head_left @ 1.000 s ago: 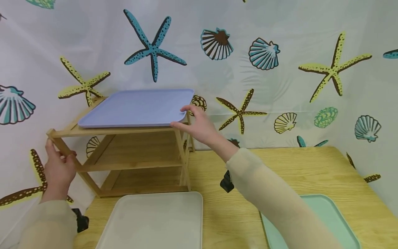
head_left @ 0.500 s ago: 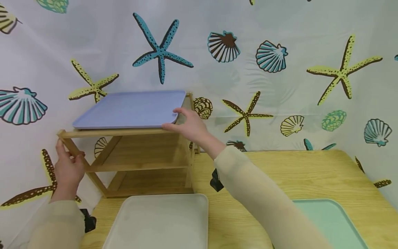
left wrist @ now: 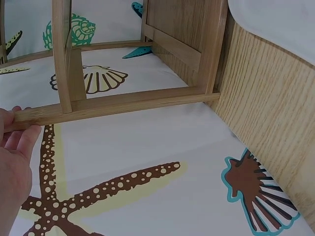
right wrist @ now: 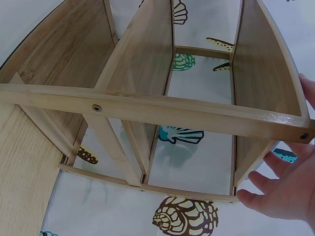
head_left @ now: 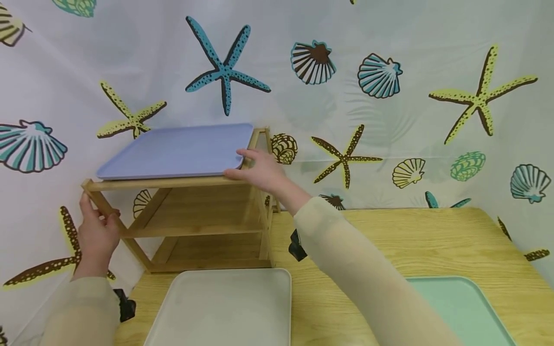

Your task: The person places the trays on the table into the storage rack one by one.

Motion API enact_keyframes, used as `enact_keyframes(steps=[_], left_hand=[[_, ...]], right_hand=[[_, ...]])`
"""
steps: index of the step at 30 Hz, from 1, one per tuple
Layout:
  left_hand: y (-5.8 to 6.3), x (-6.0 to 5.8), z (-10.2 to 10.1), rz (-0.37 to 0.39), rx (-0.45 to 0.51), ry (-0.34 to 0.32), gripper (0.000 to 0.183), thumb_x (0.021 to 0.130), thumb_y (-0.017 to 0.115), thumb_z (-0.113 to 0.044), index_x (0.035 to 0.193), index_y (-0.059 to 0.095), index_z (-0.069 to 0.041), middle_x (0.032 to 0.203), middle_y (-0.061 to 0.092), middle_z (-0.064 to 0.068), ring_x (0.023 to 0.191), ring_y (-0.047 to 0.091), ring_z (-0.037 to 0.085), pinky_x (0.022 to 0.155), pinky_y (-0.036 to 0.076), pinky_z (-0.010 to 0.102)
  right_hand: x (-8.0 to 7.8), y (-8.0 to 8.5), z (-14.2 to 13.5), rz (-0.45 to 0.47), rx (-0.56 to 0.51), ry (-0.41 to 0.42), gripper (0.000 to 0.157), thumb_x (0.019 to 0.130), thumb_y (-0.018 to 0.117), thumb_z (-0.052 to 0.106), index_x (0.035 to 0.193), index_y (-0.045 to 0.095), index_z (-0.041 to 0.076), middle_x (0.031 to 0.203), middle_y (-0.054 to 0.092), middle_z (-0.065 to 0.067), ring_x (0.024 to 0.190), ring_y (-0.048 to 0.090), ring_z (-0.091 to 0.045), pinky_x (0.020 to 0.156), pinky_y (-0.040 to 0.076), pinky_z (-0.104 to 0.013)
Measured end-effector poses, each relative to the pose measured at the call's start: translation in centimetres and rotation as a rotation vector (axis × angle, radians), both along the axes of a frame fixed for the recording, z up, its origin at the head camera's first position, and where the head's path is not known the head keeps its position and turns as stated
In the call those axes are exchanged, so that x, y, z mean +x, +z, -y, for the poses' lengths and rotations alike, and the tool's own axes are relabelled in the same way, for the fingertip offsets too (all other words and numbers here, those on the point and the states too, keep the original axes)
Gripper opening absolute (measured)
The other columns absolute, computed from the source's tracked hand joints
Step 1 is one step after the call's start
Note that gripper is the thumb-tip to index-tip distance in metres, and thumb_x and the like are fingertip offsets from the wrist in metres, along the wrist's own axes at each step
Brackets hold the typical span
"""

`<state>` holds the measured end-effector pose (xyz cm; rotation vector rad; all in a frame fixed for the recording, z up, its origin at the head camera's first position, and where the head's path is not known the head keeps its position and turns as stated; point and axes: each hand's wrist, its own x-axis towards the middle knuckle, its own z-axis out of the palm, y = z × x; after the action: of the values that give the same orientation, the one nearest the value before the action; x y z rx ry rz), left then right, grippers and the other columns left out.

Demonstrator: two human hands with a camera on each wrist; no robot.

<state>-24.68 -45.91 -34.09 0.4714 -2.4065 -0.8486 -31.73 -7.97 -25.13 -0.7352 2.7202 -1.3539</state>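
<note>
A lavender-blue tray point(head_left: 182, 150) lies on top of a wooden shelf rack point(head_left: 195, 231), its left side reaching the rack's left front corner. My right hand point(head_left: 261, 168) holds the tray's front right corner, thumb at the front edge and forefinger over the right edge. In the right wrist view, the other fingers of the right hand point(right wrist: 285, 184) are bent beside the rack's top end. My left hand point(head_left: 97, 233) grips the rack's left front post, just under the top corner. In the left wrist view, the fingers of the left hand point(left wrist: 19, 147) curl round that wooden bar.
A pale grey-white tray point(head_left: 225, 307) lies on the wood-grain table point(head_left: 346, 250) in front of the rack. A mint-green tray point(head_left: 459, 307) lies at the right, partly behind my right sleeve. A white cloth point(head_left: 329, 105) with starfish and shells hangs behind and along the sides.
The blue tray has slid left across the rack's top, and my right hand has moved left with it. My left hand stays on the post. The head view has shifted slightly.
</note>
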Motion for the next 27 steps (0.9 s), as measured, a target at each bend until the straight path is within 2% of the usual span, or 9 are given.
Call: enact_keyframes(steps=[5, 10, 14, 17, 22, 27], left_hand=[[-0.4, -0.4, -0.6, -0.037, -0.034, 0.000, 0.068, 0.096, 0.039, -0.005, 0.152, 0.003, -0.022, 0.126, 0.057, 0.029, 0.110, 0.057, 0.049, 0.085, 0.046, 0.060], [-0.2, -0.5, -1.0, -0.053, -0.058, 0.004, 0.067, 0.095, 0.038, -0.006, 0.151, 0.004, -0.020, 0.125, 0.058, 0.029, 0.109, 0.057, 0.049, 0.084, 0.045, 0.059], [0.0, -0.3, -1.3, -0.023, -0.044, 0.010, 0.067, 0.096, 0.036, -0.007, 0.152, 0.002, -0.021, 0.128, 0.056, 0.028, 0.112, 0.056, 0.048, 0.086, 0.044, 0.058], [-0.1, -0.2, -1.3, -0.004, -0.042, 0.019, 0.067, 0.096, 0.037, -0.007, 0.152, 0.002, -0.020, 0.129, 0.056, 0.028, 0.112, 0.056, 0.047, 0.079, 0.046, 0.053], [-0.2, -0.3, -0.9, 0.024, -0.054, 0.041, 0.067, 0.096, 0.036, -0.009, 0.152, 0.000, -0.020, 0.128, 0.057, 0.026, 0.111, 0.057, 0.045, 0.064, 0.042, 0.038], [-0.2, -0.5, -0.6, 0.040, -0.055, 0.043, 0.067, 0.096, 0.036, -0.009, 0.151, -0.001, -0.020, 0.129, 0.056, 0.027, 0.111, 0.056, 0.046, 0.062, 0.040, 0.036]], right_hand=[[0.1, -0.3, -0.9, -0.032, -0.043, -0.001, 0.075, 0.088, 0.065, 0.050, 0.152, 0.034, 0.025, 0.157, 0.028, -0.004, 0.144, 0.022, -0.026, 0.112, 0.025, -0.048], [0.5, -0.8, -3.1, -0.090, -0.198, -0.003, 0.068, 0.090, 0.065, 0.044, 0.149, 0.039, 0.022, 0.153, 0.035, 0.001, 0.137, 0.035, -0.022, 0.106, 0.035, -0.045], [1.2, -1.8, -6.2, -0.100, -0.290, 0.022, 0.063, 0.091, 0.066, 0.040, 0.146, 0.042, 0.022, 0.148, 0.040, 0.005, 0.131, 0.040, -0.019, 0.102, 0.038, -0.045], [1.9, -3.0, -9.0, -0.097, -0.311, 0.036, 0.059, 0.092, 0.065, 0.038, 0.145, 0.043, 0.022, 0.144, 0.044, 0.005, 0.128, 0.042, -0.017, 0.101, 0.038, -0.045], [3.6, -4.9, -13.5, -0.107, -0.334, 0.048, 0.051, 0.094, 0.064, 0.026, 0.141, 0.047, 0.014, 0.139, 0.050, -0.004, 0.124, 0.048, -0.023, 0.097, 0.041, -0.047], [5.2, -6.9, -18.1, -0.099, -0.319, 0.031, 0.048, 0.093, 0.065, 0.018, 0.138, 0.049, 0.010, 0.137, 0.052, -0.009, 0.122, 0.051, -0.027, 0.095, 0.044, -0.047]])
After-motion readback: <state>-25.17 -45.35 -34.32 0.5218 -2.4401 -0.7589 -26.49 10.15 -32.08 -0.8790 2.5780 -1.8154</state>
